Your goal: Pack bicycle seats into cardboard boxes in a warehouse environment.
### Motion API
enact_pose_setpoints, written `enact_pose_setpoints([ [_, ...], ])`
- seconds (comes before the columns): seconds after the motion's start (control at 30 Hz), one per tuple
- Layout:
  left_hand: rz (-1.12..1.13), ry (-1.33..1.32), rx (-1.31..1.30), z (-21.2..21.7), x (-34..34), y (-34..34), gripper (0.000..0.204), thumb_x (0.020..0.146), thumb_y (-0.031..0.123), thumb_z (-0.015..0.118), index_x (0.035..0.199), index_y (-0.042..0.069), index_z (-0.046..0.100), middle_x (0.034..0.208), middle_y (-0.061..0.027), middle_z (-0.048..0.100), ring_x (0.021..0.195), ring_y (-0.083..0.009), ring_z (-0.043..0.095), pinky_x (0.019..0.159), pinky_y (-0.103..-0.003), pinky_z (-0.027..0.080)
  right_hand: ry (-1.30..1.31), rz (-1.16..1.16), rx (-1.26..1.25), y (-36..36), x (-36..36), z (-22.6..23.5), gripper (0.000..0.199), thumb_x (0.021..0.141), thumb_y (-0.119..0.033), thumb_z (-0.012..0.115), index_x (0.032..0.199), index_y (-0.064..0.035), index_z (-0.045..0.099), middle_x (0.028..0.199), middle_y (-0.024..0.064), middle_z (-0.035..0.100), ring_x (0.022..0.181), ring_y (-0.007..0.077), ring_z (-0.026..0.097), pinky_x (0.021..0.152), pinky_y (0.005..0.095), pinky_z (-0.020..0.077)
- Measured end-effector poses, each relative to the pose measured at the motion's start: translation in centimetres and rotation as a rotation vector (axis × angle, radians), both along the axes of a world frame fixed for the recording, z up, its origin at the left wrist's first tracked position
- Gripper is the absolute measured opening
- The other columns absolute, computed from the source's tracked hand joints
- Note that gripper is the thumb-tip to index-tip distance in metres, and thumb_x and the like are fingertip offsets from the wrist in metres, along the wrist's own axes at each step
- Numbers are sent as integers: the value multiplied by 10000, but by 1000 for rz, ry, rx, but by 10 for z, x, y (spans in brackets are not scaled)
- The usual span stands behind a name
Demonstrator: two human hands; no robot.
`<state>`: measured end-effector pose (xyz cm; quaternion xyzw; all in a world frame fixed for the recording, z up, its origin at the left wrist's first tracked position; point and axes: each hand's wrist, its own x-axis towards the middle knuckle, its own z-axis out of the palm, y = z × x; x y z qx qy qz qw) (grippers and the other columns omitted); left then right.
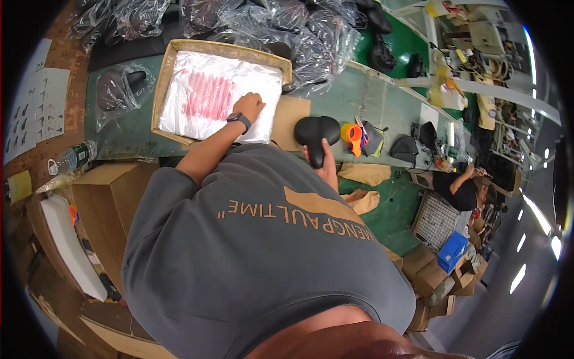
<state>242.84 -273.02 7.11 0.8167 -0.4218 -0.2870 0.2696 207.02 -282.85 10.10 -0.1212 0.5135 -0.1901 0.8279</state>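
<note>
Fingertips of my left hand (250, 105) press flat on the stack of clear bags (215, 96); right of it, my right hand (326, 167) grips the black saddle (315, 134). I should pinch only the top sheet.

**Left arm stretched forward, right hand closed in a grip**

Leaned well over, torso in a grey top filling the lower middle of the view. Left arm extended forward and up from the shoulder, forearm bare, a dark watch strapped at the wrist. Left hand (250, 105) held palm down, fingers (256, 97) curled slightly and pressed flat at the tips, nothing grasped. Right arm mostly hidden behind the torso, only the hand showing. Right hand (324, 166) raised at chest level, fingers wrapped from below around a narrow black part, thumb side turned toward the body.
</note>
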Motion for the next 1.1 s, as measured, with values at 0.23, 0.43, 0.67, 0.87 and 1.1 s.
enact_pose_setpoints([
  [0.23, 169, -11, -177, -36, -12, 30, 171, 1021, 209, 652, 1017, 61, 738, 1107, -166, 714, 907, -373, 724, 788, -461, 573, -87, -101, 536, 47, -47, 22, 530, 950, -290, 829, 1313, -8, 567, 1113, 216, 698, 911, 361, 730, 757, 415, 668],
  [0.43, 751, 1200, -381, -7, -21, 36, 264, 1073, 222, 625, 995, -26, 670, 833, -121, 741, 821, -211, 772, 655, -315, 607, 215, 229, 228, 88, -83, 10, 915, 787, -231, 955, 1520, -1, 458, 1294, 261, 685, 1123, 328, 725, 855, 457, 632],
  [0.67, 286, 380, -320, 14, -9, 65, 376, 1022, 370, 690, 1038, 10, 798, 908, -169, 785, 846, -266, 750, 777, -396, 566, 736, 439, -481, 88, -56, 26, 1114, 761, -202, 940, 1640, -12, 281, 1379, 216, 683, 1064, 377, 730, 935, 460, 612],
  [0.87, 189, 492, -314, 50, -6, 96, 337, 1020, 321, 701, 1075, 6, 808, 940, -147, 804, 871, -244, 767, 791, -349, 573, -395, 11, 46, 122, -11, 144, 645, 971, -131, 712, 1536, 13, 436, 1266, 225, 697, 948, 272, 737, 804, 404, 650],
  [1.1, 289, 547, -288, 107, -21, 99, 247, 996, 202, 750, 1092, -19, 804, 891, -107, 812, 772, -114, 748, 700, -277, 578, -371, 321, -364, 86, 102, 155, 482, 955, -99, 733, 1371, 37, 529, 1267, 205, 662, 971, 291, 747, 807, 399, 667],
])
